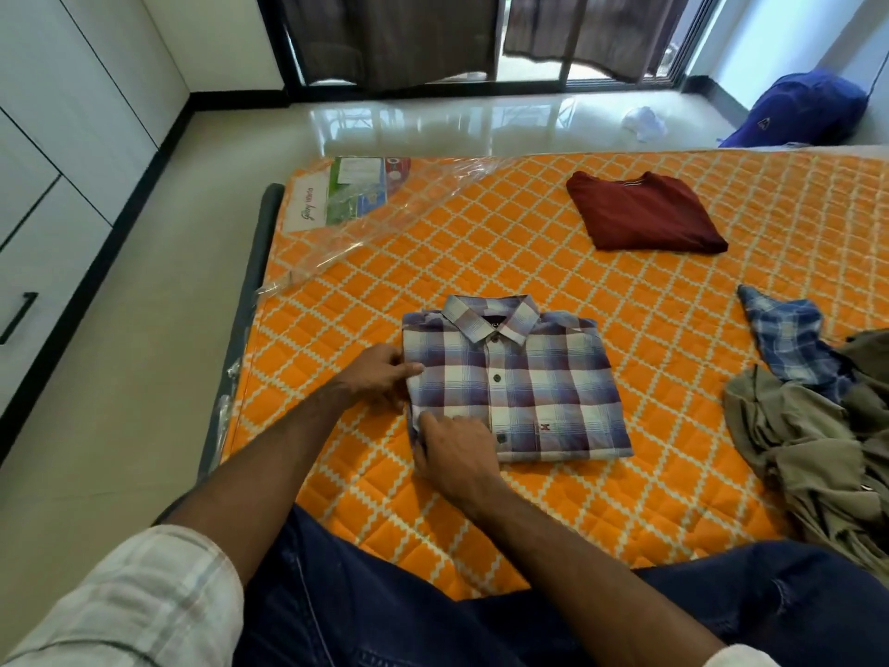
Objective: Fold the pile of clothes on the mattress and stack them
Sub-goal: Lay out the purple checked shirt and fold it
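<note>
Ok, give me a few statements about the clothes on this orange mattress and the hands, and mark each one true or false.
1. The folded purple-and-white checked shirt lies collar away from the person. True.
2. The folded maroon T-shirt sits on top of the checked shirt. False: it lies apart, farther back on the orange quilted mattress.
3. Both the left hand and right hand are at the checked shirt's left edge. True.
4. The olive garments are neatly folded. False: they lie crumpled at the right.

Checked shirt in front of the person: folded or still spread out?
Folded. The checked shirt lies as a neat rectangle on the mattress, collar up, sleeves tucked away. Both hands, left and right, grip its left edge.
</note>
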